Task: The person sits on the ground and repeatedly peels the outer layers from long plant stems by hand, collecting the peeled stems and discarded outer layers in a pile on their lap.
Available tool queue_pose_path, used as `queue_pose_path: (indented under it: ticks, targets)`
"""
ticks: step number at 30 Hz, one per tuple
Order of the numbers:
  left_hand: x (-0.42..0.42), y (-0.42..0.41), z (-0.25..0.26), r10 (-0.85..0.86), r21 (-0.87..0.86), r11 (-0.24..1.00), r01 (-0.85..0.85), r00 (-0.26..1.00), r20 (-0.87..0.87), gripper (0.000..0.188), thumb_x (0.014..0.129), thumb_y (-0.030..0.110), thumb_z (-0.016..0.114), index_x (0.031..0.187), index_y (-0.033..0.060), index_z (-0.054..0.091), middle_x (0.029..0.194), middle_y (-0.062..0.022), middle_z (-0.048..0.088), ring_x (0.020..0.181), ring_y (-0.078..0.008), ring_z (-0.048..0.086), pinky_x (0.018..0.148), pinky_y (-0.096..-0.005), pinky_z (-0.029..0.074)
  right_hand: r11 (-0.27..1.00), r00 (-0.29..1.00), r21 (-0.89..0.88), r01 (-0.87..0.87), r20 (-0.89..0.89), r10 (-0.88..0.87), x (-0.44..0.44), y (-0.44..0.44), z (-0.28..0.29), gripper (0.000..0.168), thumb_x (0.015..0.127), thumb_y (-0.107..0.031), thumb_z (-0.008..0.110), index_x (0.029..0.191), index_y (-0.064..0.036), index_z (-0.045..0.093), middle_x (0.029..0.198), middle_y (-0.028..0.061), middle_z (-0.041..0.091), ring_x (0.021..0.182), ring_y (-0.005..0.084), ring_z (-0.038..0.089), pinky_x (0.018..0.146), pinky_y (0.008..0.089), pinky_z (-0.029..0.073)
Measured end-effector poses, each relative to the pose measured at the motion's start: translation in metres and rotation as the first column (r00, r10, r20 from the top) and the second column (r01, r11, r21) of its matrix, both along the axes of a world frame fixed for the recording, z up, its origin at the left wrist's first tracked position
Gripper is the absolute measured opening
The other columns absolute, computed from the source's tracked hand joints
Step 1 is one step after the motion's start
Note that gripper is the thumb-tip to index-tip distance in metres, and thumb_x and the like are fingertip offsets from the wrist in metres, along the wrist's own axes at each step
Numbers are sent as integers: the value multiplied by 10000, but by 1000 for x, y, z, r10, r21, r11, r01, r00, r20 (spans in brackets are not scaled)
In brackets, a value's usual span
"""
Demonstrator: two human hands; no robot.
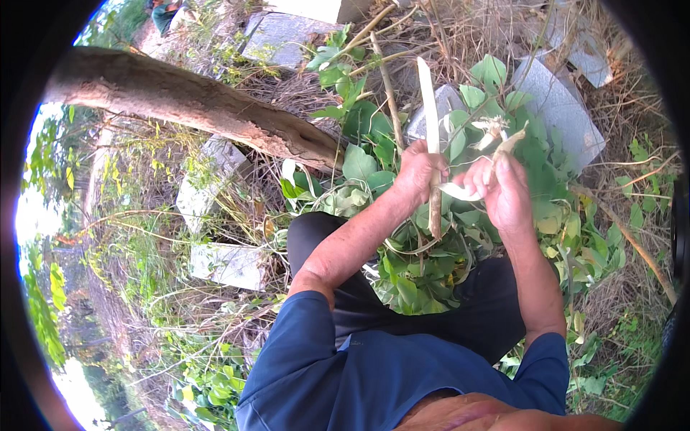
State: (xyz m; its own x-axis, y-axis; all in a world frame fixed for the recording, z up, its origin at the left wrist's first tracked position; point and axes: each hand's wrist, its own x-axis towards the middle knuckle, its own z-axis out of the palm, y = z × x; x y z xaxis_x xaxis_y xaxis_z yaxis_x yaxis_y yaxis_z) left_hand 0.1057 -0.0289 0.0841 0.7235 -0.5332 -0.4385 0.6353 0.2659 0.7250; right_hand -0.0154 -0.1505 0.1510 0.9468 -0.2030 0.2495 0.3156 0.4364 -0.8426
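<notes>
My left hand [421, 168] is closed around a partly peeled wooden stick [429, 108]. Above the fist the wood is pale and bare; its lower end keeps some brown bark. My right hand [501, 186], to the right of the stick, pinches a strip of peeled bark [461, 192]. That strip reaches across to the stick just under my left fist. A frayed, curled bark end [506, 143] sticks up past my right fingers. Beneath both hands lies a heap of green leafy branches [409, 280], partly between my legs.
A thick tree trunk [215, 108] slants in from the upper left. Grey stone slabs [560, 113] lie at the upper right, and a pale stone block [229, 264] sits at the left. A cut branch [625, 237] crosses the right side. Another person [170, 16] is far off, upper left.
</notes>
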Motion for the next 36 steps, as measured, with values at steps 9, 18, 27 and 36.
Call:
queue_pose_path:
  ticks: [9,18,27,36]
  targets:
    - [-17,22,22,57,70,995,-67,989,139,162,764,-22,633,887,29,541,632,-54,544,444,-168,504,399,-313,414,994,999,102,45,-3,-45,-13,31,13,377,1070,-304,381,755,-106,441,550,-15,375,472,113,354,463,277,346]
    - [23,55,30,134,186,970,-153,985,113,154,837,-9,654,894,5,512,634,-61,534,457,-178,498,390,-345,415,994,974,107,-3,-225,27,-14,90,-8,348,1056,-286,453,787,-82,533,555,-11,448,466,98,405,463,269,371]
    - [67,72,9,141,344,916,-205,969,202,189,861,67,718,752,4,577,581,-45,548,401,-138,487,346,-304,411,959,964,284,-11,-252,86,17,138,-28,226,1026,-215,545,873,-60,605,650,-27,486,471,53,371,452,221,305]
    - [104,84,-1,182,326,912,-250,958,223,232,839,64,742,690,-4,577,567,-69,548,411,-159,497,356,-336,405,963,962,271,1,-264,73,50,157,-36,291,1023,-260,556,806,-66,572,615,-36,458,451,58,360,439,232,291]
